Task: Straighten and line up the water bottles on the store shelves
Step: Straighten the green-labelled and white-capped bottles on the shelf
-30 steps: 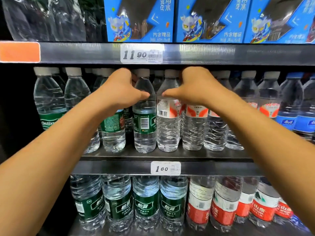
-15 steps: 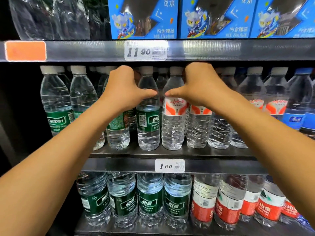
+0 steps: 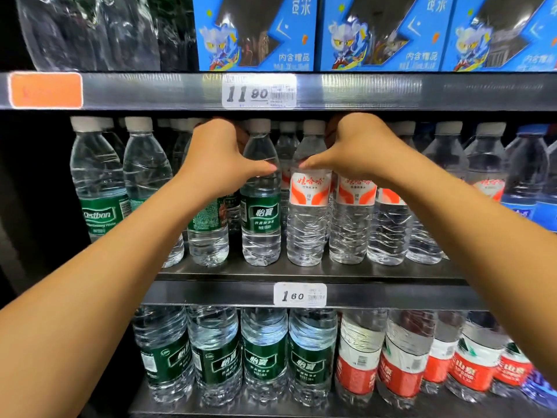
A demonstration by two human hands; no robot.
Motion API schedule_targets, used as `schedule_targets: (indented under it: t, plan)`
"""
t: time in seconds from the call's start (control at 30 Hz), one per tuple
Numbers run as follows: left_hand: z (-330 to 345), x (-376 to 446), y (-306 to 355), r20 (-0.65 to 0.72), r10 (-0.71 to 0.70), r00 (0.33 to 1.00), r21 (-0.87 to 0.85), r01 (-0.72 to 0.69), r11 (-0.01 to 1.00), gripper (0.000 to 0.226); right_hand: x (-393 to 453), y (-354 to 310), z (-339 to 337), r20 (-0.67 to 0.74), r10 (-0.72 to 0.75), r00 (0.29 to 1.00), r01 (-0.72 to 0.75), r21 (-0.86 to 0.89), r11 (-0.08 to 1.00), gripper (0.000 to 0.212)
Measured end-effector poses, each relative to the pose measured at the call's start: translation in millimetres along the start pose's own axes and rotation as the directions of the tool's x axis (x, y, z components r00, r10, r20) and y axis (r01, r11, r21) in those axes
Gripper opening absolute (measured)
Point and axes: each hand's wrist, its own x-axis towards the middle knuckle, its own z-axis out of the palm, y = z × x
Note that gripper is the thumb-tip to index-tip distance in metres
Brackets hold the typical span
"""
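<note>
On the middle shelf (image 3: 301, 271) stands a row of small water bottles. My left hand (image 3: 220, 158) is closed on the shoulder of a green-label bottle (image 3: 261, 218), thumb in front and fingers behind its neck. My right hand (image 3: 358, 149) grips the red-and-white-label bottle (image 3: 307, 212) beside it the same way. Both bottles are upright, side by side, with their brand labels facing me. Another green-label bottle (image 3: 208, 233) and another red-and-white one (image 3: 351, 224) stand partly hidden under my hands.
More green-label bottles (image 3: 99, 191) stand at the left, and blue-label bottles (image 3: 526, 182) at the right. The upper shelf rail (image 3: 391, 92) hangs just above my hands, with blue boxes (image 3: 256, 31) on it. Large bottles (image 3: 265, 357) fill the lower shelf.
Both gripped bottles have turned: their barcodes faced me before, and now their brand labels do. My hands stayed on the bottle shoulders.
</note>
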Motion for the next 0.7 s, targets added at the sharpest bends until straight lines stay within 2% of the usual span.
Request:
schedule_targets:
  t: [0.13, 0.23, 0.4, 0.47, 0.57, 0.7]
  plan:
    - [-1.3, -1.7, -2.9, 0.029, -0.081, 0.996, -0.085, 0.083, 0.993, 0.068, 0.7, -1.2, 1.5, -0.019, -0.005, 1.000, 0.005, -0.007, 1.000, 0.057]
    - [-0.9, -0.5, -5.1, 0.058, -0.116, 0.992, -0.104, 0.122, 0.987, 0.062, 2.8, 0.4, 0.8, -0.006, -0.006, 1.000, 0.006, -0.001, 1.000, 0.053]
    - [0.7, 3.3, -6.3, 0.116, -0.074, 0.990, -0.091, 0.085, 0.992, 0.054, 3.3, 2.5, 0.1, 0.024, -0.002, 1.000, 0.002, 0.019, 1.000, 0.049]
    - [0.6, 2.2, -6.5, 0.096, -0.079, 0.992, -0.077, 0.087, 0.993, 0.053, 2.2, 3.0, 0.3, 0.029, 0.000, 1.000, -0.001, 0.047, 0.999, 0.048]
    - [-0.6, -2.4, -2.4, 0.039, -0.099, 0.994, -0.056, 0.101, 0.993, 0.066, 1.2, 2.9, 1.6, 0.032, -0.014, 0.999, 0.013, 0.038, 0.999, 0.048]
    - [2.5, -9.4, 2.0, -0.008, -0.080, 0.997, -0.057, 0.079, 0.995, 0.060, -1.7, 3.0, 3.7, -0.002, -0.056, 0.998, 0.056, 0.014, 0.998, 0.051]
